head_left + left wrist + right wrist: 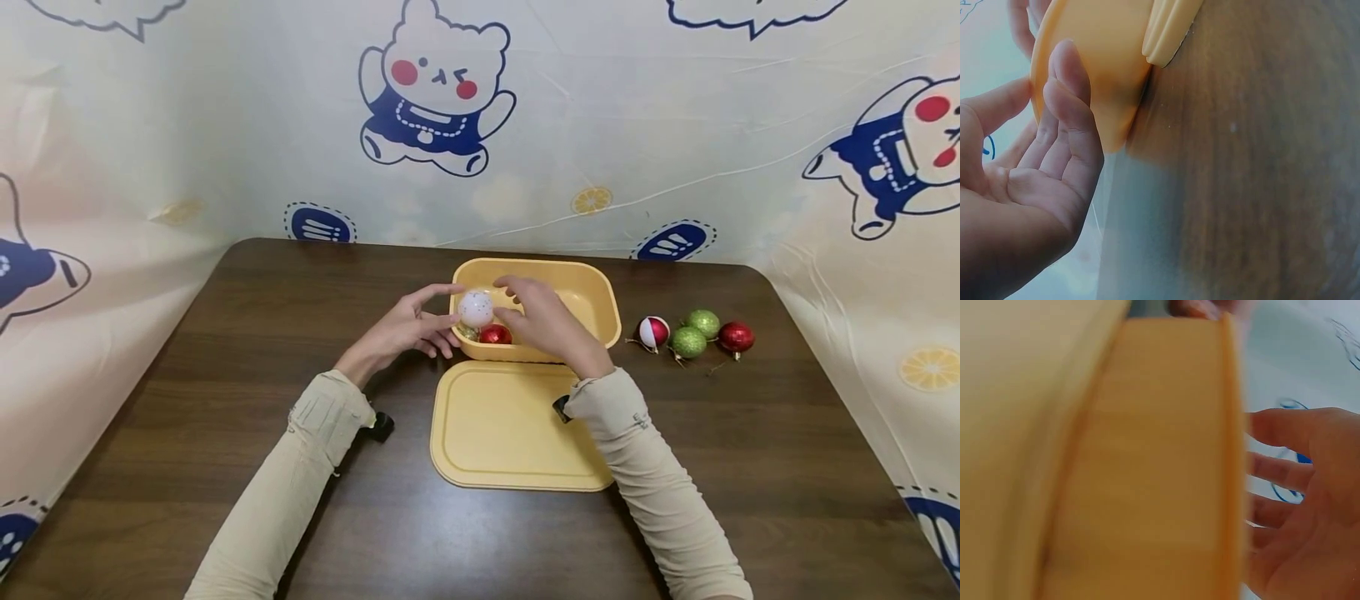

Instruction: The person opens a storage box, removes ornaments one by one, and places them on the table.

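Note:
A speckled white ball (476,308) sits at the left end of a yellow box (611,312), between my two hands. Beside it in the box are a shiny red ball (495,334) and a partly hidden gold ball (468,332). My left hand (411,325) is at the box's left rim, thumb and forefinger spread around the ball's left side, other fingers outside the wall. In the left wrist view its fingers (1075,134) bend loosely by the wall. My right hand (543,317) reaches over the front rim, thumb and fingers parted just right of the white ball.
A yellow lid (517,429) lies flat in front of the box on the brown wooden table (300,475). Right of the box are a red-and-white bauble (654,333), two green glitter baubles (688,342) and a red bauble (737,337). A printed cloth (525,200) hangs behind.

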`<state>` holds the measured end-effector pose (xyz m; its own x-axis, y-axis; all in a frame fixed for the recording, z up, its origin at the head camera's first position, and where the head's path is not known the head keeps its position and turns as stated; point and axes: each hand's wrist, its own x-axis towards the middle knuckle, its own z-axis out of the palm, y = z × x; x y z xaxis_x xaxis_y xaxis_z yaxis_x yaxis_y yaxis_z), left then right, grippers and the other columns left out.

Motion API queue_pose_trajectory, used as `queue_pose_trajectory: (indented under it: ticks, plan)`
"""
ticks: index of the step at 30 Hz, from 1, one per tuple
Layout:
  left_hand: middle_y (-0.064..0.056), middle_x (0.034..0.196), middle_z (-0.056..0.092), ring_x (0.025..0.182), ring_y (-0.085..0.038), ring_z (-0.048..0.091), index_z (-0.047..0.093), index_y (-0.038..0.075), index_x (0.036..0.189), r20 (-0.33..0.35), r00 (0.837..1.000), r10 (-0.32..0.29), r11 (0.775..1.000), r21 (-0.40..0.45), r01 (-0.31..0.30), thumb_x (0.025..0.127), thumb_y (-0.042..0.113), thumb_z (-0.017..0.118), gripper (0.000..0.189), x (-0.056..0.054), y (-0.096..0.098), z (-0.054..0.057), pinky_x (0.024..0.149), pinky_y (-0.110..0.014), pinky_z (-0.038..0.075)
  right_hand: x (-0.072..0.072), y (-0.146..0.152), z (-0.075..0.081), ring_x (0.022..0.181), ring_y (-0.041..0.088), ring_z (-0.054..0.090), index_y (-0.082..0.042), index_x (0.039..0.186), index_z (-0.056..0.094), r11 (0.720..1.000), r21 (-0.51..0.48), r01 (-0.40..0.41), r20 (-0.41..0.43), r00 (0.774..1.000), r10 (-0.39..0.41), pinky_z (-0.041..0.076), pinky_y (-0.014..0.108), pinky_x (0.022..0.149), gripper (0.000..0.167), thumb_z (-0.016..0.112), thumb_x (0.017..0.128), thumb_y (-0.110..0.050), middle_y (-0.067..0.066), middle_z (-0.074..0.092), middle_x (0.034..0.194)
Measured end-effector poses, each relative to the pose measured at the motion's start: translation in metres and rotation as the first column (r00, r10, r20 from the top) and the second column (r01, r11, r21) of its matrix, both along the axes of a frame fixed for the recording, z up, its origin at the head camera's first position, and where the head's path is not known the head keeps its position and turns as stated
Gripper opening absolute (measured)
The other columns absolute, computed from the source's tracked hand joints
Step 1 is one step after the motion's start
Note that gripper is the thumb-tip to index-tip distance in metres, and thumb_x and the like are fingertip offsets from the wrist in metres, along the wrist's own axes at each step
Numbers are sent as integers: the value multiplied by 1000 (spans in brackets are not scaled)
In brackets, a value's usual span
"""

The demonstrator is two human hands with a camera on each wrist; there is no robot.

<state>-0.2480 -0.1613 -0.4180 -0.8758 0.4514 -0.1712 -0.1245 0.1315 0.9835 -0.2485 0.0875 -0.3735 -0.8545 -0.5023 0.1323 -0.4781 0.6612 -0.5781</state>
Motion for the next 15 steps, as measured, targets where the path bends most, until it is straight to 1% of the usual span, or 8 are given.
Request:
queue_pose_trajectory:
  ticks: [2,5,9,10,11,12,14,15]
  plan:
    - [-22,89,72,67,-27,71,44,28,147,0,1000,4,1000,-5,-4,98,26,66,54,0,0,-1,59,-38,58,-1,-6,-7,115,35,59,2,135,54,1000,-7,-17,-13,1000,17,51,46,94,43,65,98,-16,20,61,129]
    - [-23,90,72,68,-27,71,45,29,146,2,1000,6,1000,-6,-6,98,27,66,53,-1,0,-1,59,-37,58,-2,-14,-17,120,34,56,1,136,54,999,16,-32,-46,998,32,48,45,100,43,64,99,-18,18,59,132]
    - [-24,90,72,68,-27,71,44,29,147,2,1000,-5,1000,1,5,97,28,67,54,-1,1,-2,59,-37,58,-2,-19,-24,130,32,48,-3,138,52,998,58,-9,-53,999,12,41,45,107,45,62,100,-24,16,55,139]
    - [-23,90,72,68,-27,71,44,29,147,0,1000,-7,1000,1,7,97,28,66,55,-1,1,-2,59,-38,58,-2,-20,-25,129,31,49,-3,138,52,998,58,-5,-49,999,7,42,44,106,45,62,100,-24,15,55,139]
    - [-23,90,72,68,-27,71,44,29,147,-2,1000,-9,1000,1,9,97,28,66,55,-1,1,-2,59,-38,58,-2,-20,-25,126,29,50,-4,138,52,998,58,1,-43,999,1,44,43,104,44,62,100,-25,14,55,138]
    - [-23,90,72,68,-27,71,44,29,147,-3,1000,-9,1000,0,9,97,29,66,55,-1,1,-2,59,-38,58,-2,-20,-25,121,28,53,-5,137,52,998,56,5,-36,999,-3,46,41,100,44,62,100,-25,13,57,134]
    - [-23,90,72,68,-27,71,44,29,147,-3,1000,-7,1000,-2,7,97,29,67,55,-1,1,-2,59,-37,58,-2,-20,-26,103,25,58,-6,135,52,999,38,3,-20,1000,-2,50,38,88,41,63,100,-24,11,61,121]
    - [-24,90,72,68,-27,71,44,29,148,-3,1000,-7,1000,-2,7,97,29,66,55,-1,1,-2,59,-37,58,-2,-20,-26,94,24,58,-6,134,52,1000,27,0,-11,1000,1,50,37,82,40,63,99,-23,9,61,114]
